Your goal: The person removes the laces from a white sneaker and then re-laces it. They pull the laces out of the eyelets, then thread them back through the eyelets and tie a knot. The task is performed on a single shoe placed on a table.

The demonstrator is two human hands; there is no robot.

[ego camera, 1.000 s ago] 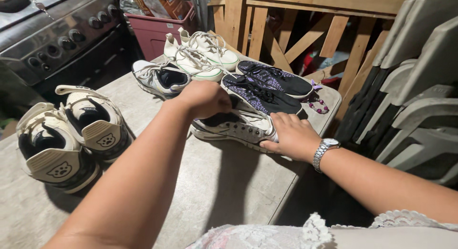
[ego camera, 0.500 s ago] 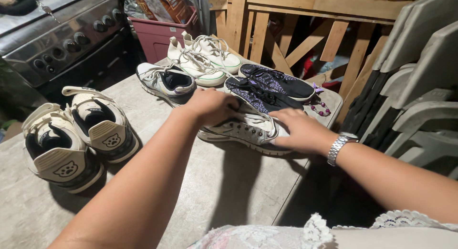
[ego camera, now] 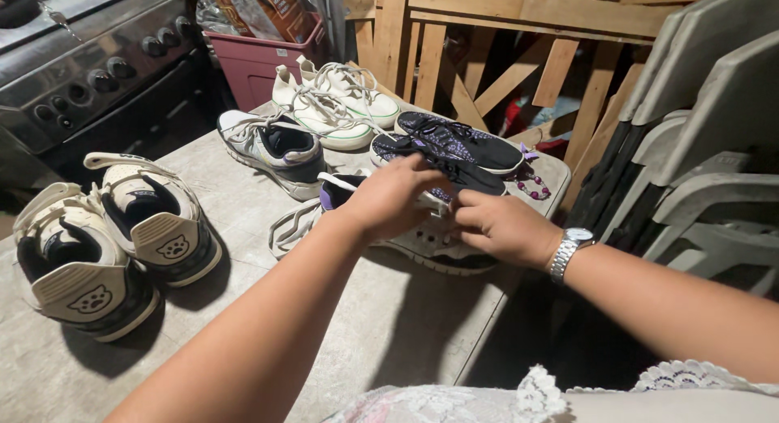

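Note:
A grey-and-white sneaker (ego camera: 426, 246) lies on its sole near the right edge of the grey table (ego camera: 381, 317). My left hand (ego camera: 389, 200) is closed over its top at the laces. My right hand (ego camera: 501, 226), with a silver watch on the wrist, grips the shoe's front part. A loose white lace (ego camera: 288, 227) trails off the shoe to the left. Its matching grey sneaker (ego camera: 272, 147) sits behind, apart from both hands.
Two cream-and-black sneakers (ego camera: 105, 236) stand at the table's left. White sneakers with green trim (ego camera: 337, 103) and a black-purple pair (ego camera: 454, 143) sit at the back, beside a bead bracelet (ego camera: 531, 184). A stove (ego camera: 89, 66), a maroon bin (ego camera: 264, 54), wooden slats and stacked folding chairs (ego camera: 698, 131) surround the table.
Both hands have moved together over the laces of the grey sneaker. A lace now hangs out loose to the left. The view shifted slightly.

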